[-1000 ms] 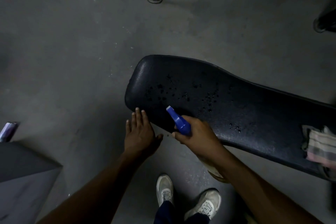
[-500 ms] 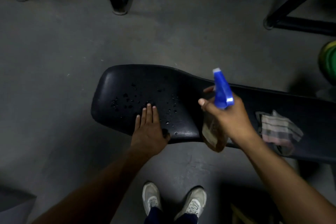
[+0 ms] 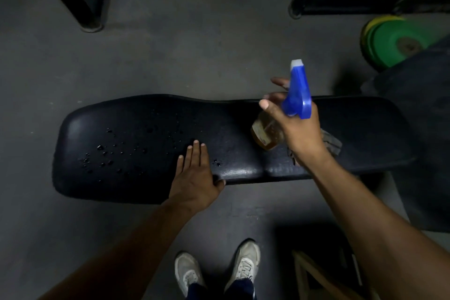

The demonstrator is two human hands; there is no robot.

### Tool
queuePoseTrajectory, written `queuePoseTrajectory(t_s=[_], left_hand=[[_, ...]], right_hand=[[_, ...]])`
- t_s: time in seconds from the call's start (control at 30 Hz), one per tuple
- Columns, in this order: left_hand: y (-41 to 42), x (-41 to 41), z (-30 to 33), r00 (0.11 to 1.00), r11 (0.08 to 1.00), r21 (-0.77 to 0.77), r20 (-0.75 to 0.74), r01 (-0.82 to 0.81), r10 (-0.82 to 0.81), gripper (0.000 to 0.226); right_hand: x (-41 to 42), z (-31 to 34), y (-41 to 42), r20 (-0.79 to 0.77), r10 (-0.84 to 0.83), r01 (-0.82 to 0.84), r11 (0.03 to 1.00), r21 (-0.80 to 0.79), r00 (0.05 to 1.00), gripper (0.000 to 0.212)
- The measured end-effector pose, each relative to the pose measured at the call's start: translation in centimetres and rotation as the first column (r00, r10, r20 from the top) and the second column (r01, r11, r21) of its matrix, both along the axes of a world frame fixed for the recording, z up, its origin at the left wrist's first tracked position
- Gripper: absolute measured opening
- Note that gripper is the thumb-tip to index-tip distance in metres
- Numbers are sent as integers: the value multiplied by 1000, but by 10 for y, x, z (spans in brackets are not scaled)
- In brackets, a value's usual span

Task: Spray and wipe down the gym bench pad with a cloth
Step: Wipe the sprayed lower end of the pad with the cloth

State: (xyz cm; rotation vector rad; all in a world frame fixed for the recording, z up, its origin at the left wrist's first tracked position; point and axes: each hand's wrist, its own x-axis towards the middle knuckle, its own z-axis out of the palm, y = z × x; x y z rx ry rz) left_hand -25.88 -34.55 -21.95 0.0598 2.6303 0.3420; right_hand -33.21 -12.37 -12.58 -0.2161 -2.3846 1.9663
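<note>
So the black bench pad (image 3: 243,129) runs left to right across the middle of the shot, with droplets beaded over its left half. Left arm comes up from the bottom edge, and the left hand (image 3: 194,175) lies palm-down on the near side of the pad, fingers straight and close together, thumb hooked over the front edge. Right arm reaches in from the lower right; the right hand (image 3: 295,126) is raised over the pad, gripping the neck of the spray bottle (image 3: 295,95), blue nozzle pointing away, fingers out by the trigger. Amber bottle body hangs below the palm, label too blurry to read. The cloth (image 3: 330,143) sits on the pad mostly hidden behind the right wrist, just a grey corner showing. It's dim. Green weight plates (image 3: 394,41) are cut off top right.
</note>
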Motion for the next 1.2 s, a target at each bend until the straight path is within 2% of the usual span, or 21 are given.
queuePoseTrajectory(t_s=[0.1, 0.33, 0.5, 0.57, 0.63, 0.7, 0.77, 0.8, 0.87, 1.0, 1.2], left_hand=[[12, -3, -3, 1000, 1000, -19, 4, 24, -23, 104], [30, -9, -8, 999, 998, -60, -19, 36, -38, 104], [36, -13, -8, 1000, 997, -78, -11, 27, -28, 103], [38, -14, -7, 1000, 996, -86, -9, 23, -24, 103], [39, -16, -8, 1000, 995, -93, -8, 21, -22, 103], [39, -17, -10, 1000, 996, -90, -13, 12, -13, 103], [39, -16, -13, 1000, 996, -86, -8, 6, -7, 103], [39, -14, -14, 1000, 996, -86, -7, 4, -5, 103], [39, -11, -15, 1000, 997, -79, -10, -4, 3, 105], [37, -5, -18, 1000, 999, -52, -19, -16, 15, 104], [28, 2, -20, 998, 998, -27, -24, -60, 59, 103]], right_hand=[[-2, -8, 6, 29, 31, -32, 999, 15, 999, 66], [1, -26, 26, 57, 87, -87, 996, -7, 995, 76], [24, -46, 54, 126, 180, -174, 983, -51, 976, 94], [36, -60, 71, 200, 159, -166, 986, 17, 967, 97], [41, -77, 88, 236, 93, -145, 966, 213, 967, 94], [41, -93, 102, 300, 27, -176, 859, 480, 953, 93], [42, -108, 112, 401, -2, -288, 691, 663, 916, 94], [44, -117, 114, 450, 2, -354, 623, 698, 893, 93], [52, -133, 116, 508, 16, -433, 546, 717, 861, 86], [76, -147, 105, 336, 11, -288, 543, 789, 942, 61], [110, -142, 72, 355, -6, -270, 639, 720, 935, 72]])
